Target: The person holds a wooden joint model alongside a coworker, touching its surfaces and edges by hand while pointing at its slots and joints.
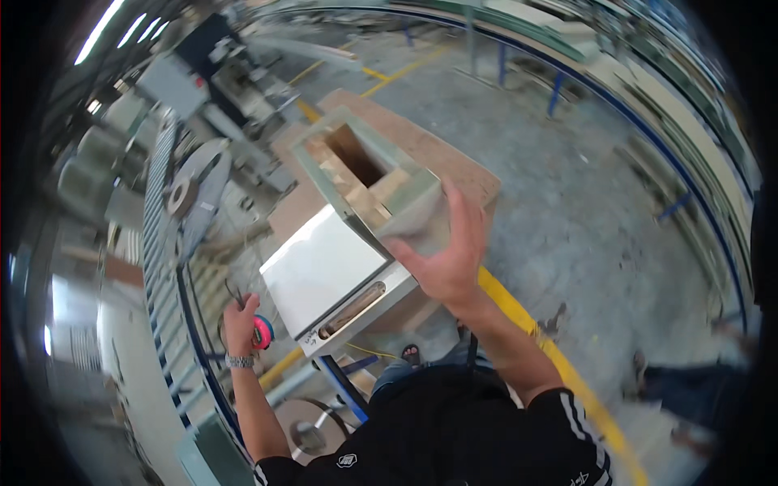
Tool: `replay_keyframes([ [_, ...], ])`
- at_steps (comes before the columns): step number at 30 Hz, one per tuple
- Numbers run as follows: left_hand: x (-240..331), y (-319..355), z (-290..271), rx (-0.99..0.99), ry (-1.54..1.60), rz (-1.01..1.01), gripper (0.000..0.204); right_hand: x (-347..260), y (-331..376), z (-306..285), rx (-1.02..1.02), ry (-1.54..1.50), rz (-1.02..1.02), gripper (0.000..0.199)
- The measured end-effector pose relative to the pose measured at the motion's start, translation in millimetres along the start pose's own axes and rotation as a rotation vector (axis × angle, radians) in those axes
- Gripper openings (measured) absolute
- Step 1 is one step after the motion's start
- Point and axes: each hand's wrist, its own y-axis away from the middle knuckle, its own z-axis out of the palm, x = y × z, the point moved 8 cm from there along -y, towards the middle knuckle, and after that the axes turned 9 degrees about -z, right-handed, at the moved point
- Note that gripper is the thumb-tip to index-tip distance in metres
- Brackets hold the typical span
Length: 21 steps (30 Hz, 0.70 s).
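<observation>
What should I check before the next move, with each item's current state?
1. Left hand holding the pink round item: ok.
2. Right hand at the near end of the hollow box: ok.
3. Firmness of that contact: cannot tell, blurred.
4. Slot in the white-faced piece uncovered: ok.
5. Other person clear of the box: ok, apart at lower right.
6. Closed footwear: arguably not ok, a sandal shows.
</observation>
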Motion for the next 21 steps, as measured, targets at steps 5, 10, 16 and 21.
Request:
replay_keyframes([
  [5, 7, -35, 33, -0.143, 0.005, 0.011, 0.06, 0, 1, -8, 0.074, 0.144, -0.02, 0.099],
  [10, 32, -22, 62, -0.276, -0.233, 0.163, 0.05, 48, 73, 2, 0.03, 0.216, 0.024, 0.102],
  [16, 32, -19, 63, -0.278, -0.268, 0.241, 0.047, 104, 182, 30, 0.025, 0.23, 0.154, 0.101],
  [21, 32, -15, 67, -0.32, -0.238, 0.244, 0.046, 113, 195, 27, 0.07, 0.246, 0.169, 0.1],
])
